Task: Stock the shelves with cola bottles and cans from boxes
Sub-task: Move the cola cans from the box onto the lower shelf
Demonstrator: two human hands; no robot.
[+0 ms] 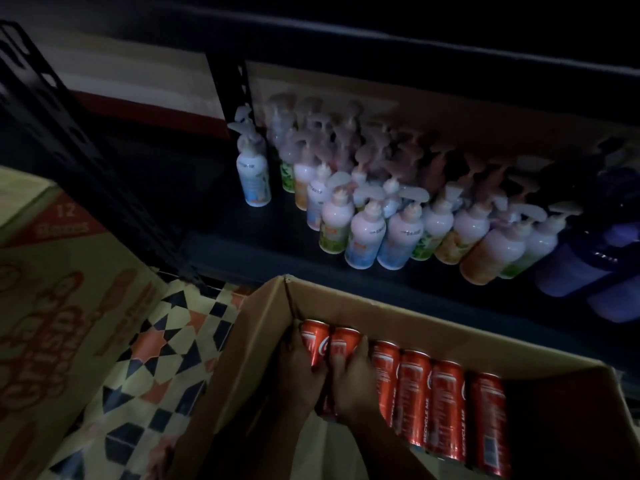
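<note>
An open cardboard box (398, 317) stands on the floor in front of a dark metal shelf (242, 244). Inside it a row of several red cola cans (446, 407) lies side by side. My left hand (298, 375) grips the leftmost can (313, 336) in the box's far left corner. My right hand (353, 382) grips the second can (344, 341) right beside it. Both hands are deep in the box and touch each other. The lower ends of both held cans are hidden by my fingers.
Several white pump bottles (367, 233) crowd the shelf's middle and right, with purple bottles (588, 268) at far right. The shelf's left part is bare. A black perforated upright (79, 143) runs diagonally at left. A printed carton (52, 306) stands on the patterned tile floor (166, 358).
</note>
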